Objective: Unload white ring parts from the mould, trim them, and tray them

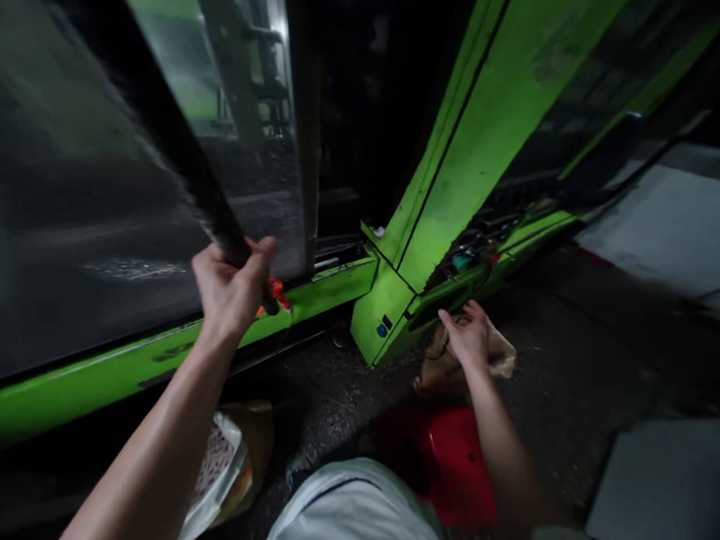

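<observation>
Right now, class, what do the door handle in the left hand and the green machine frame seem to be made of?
The handle gripped by the left hand: a dark bar, probably matte plastic or coated metal; motion blur leaves it open. The machine frame: likely painted sheet metal, with a glossy green coat, smudged and scuffed in places.

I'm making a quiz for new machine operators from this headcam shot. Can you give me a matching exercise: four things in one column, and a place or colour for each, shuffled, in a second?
Things:
1. left hand
2. right hand
3. stool
4. machine frame

Place or colour:
A. bright green
B. red, on the floor below the right forearm
C. gripping the black door handle
D. on a brown bag by the control panel

Pairs: 1-C, 2-D, 3-B, 4-A
</observation>
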The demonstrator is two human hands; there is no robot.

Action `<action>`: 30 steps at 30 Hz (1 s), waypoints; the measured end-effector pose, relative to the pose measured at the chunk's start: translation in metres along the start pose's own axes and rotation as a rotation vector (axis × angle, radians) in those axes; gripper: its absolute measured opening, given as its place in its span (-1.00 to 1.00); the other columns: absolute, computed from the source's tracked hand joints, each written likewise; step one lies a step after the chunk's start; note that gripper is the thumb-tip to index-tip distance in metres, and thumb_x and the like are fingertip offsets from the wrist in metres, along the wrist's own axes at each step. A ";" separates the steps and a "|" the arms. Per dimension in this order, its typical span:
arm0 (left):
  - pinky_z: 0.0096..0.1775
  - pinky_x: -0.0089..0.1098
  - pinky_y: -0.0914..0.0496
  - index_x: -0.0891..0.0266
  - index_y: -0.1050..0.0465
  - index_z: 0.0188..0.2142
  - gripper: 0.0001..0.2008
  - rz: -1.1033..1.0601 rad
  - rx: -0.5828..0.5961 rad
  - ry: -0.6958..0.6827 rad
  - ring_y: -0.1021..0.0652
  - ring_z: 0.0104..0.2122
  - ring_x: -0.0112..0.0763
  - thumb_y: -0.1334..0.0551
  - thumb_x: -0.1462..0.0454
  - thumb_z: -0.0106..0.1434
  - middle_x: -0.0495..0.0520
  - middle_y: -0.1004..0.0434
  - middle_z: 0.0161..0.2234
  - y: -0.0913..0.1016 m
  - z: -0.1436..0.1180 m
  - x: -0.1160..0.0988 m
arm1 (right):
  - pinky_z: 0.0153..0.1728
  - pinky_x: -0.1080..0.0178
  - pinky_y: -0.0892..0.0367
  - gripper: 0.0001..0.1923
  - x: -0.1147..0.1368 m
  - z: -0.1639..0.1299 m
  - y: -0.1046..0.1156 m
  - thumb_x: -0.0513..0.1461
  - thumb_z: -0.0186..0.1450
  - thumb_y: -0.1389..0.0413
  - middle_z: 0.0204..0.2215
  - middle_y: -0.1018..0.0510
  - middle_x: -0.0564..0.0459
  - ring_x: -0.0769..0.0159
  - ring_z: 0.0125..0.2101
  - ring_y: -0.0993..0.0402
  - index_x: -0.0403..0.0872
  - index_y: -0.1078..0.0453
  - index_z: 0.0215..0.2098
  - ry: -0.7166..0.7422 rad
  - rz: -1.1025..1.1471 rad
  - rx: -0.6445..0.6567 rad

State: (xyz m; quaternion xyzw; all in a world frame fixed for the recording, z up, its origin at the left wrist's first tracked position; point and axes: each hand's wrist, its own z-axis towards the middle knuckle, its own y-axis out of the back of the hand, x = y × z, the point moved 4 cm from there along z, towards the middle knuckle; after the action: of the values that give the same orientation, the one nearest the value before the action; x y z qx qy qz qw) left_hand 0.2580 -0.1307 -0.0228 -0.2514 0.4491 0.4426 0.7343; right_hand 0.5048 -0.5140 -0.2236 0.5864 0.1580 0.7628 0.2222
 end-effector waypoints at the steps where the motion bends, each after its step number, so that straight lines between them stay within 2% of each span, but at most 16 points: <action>1: -0.54 -0.41 -0.17 0.24 -0.37 -0.57 -0.66 -0.008 0.084 0.017 -0.30 -0.62 -0.50 -0.42 0.12 0.14 -0.08 -0.31 -0.65 -0.020 0.001 0.000 | 0.14 -0.01 -0.41 0.08 0.007 0.007 -0.005 0.21 0.10 -0.33 0.20 -0.42 -0.37 -0.06 0.09 -0.46 -0.21 -0.17 0.37 0.017 -0.012 -0.025; 4: -0.53 -0.40 -0.16 0.24 -0.35 -0.58 -0.63 -0.021 0.299 0.038 -0.28 -0.61 -0.50 -0.41 0.08 0.13 -0.06 -0.29 -0.64 -0.075 0.006 -0.002 | 0.23 -0.04 -0.32 0.19 0.028 0.017 -0.028 0.12 0.06 -0.40 0.24 -0.35 -0.45 -0.12 0.16 -0.39 -0.31 -0.09 0.43 0.062 -0.053 -0.077; 7: -0.53 -0.39 -0.09 0.22 -0.27 -0.59 -0.61 -0.056 0.455 0.019 -0.23 -0.61 -0.51 -0.38 0.07 0.14 -0.07 -0.21 -0.64 -0.124 0.011 -0.005 | 0.30 -0.07 -0.24 0.18 0.043 0.023 -0.044 0.05 0.08 -0.42 0.25 -0.33 -0.48 -0.18 0.24 -0.31 -0.33 -0.06 0.44 0.065 -0.072 -0.135; 11: -0.50 -0.39 0.02 0.20 -0.11 -0.60 -0.54 -0.117 0.556 -0.013 -0.13 -0.60 -0.56 -0.34 0.08 0.15 -0.11 -0.08 -0.63 -0.174 0.014 -0.005 | 0.34 -0.08 -0.17 0.16 0.052 0.038 -0.047 0.02 0.11 -0.42 0.27 -0.32 -0.49 -0.22 0.30 -0.25 -0.34 -0.04 0.45 0.113 -0.094 -0.164; 15: -0.47 -0.39 0.06 0.18 0.00 -0.57 -0.51 -0.175 0.590 -0.008 -0.06 -0.57 -0.58 -0.33 0.10 0.16 -0.12 0.01 -0.61 -0.210 0.013 -0.002 | 0.34 -0.09 -0.17 0.15 0.052 0.049 -0.043 0.03 0.18 -0.36 0.32 -0.26 -0.50 -0.20 0.33 -0.23 -0.35 0.05 0.48 0.160 -0.121 -0.167; 20: -0.46 -0.38 0.07 0.17 0.00 -0.55 -0.53 -0.235 0.610 -0.007 -0.04 -0.53 -0.56 -0.32 0.10 0.14 -0.11 0.04 -0.57 -0.238 0.012 0.000 | 0.31 -0.11 -0.22 0.14 0.052 0.046 -0.042 0.16 0.31 -0.21 0.38 -0.19 -0.49 -0.20 0.38 -0.16 -0.30 0.17 0.54 0.213 -0.191 -0.140; 22: -0.46 -0.38 0.08 0.17 -0.01 -0.55 -0.55 -0.242 0.613 -0.009 -0.03 -0.52 -0.55 -0.30 0.10 0.15 -0.11 0.04 -0.56 -0.242 0.012 0.003 | 0.30 -0.15 -0.23 0.15 0.051 0.044 -0.042 0.23 0.34 -0.13 0.38 -0.19 -0.52 -0.25 0.37 -0.18 -0.33 0.18 0.54 0.238 -0.236 -0.145; 26: -0.45 -0.39 0.06 0.20 -0.09 -0.54 -0.65 -0.234 0.622 -0.011 -0.06 -0.51 -0.55 -0.26 0.16 0.16 -0.11 -0.01 -0.55 -0.244 0.012 0.015 | 0.29 -0.24 -0.23 0.27 0.048 0.048 -0.045 0.37 0.30 -0.01 0.32 -0.23 -0.66 -0.41 0.32 -0.23 -0.51 0.10 0.49 0.314 -0.278 -0.204; 30: -0.46 -0.41 0.00 0.22 -0.17 -0.54 -0.69 -0.237 0.672 0.012 -0.13 -0.53 -0.54 -0.27 0.16 0.13 -0.10 -0.07 -0.56 -0.248 0.009 0.022 | 0.25 -0.38 -0.24 0.28 0.040 0.051 -0.042 0.38 0.29 0.01 0.30 -0.24 -0.72 -0.57 0.32 -0.20 -0.59 0.04 0.46 0.403 -0.268 -0.270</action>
State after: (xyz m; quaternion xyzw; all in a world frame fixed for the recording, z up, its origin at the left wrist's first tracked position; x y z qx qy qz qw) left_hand 0.4838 -0.2336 -0.0451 -0.0486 0.5415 0.1806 0.8197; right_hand 0.5515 -0.4580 -0.1985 0.3619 0.1719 0.8419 0.3616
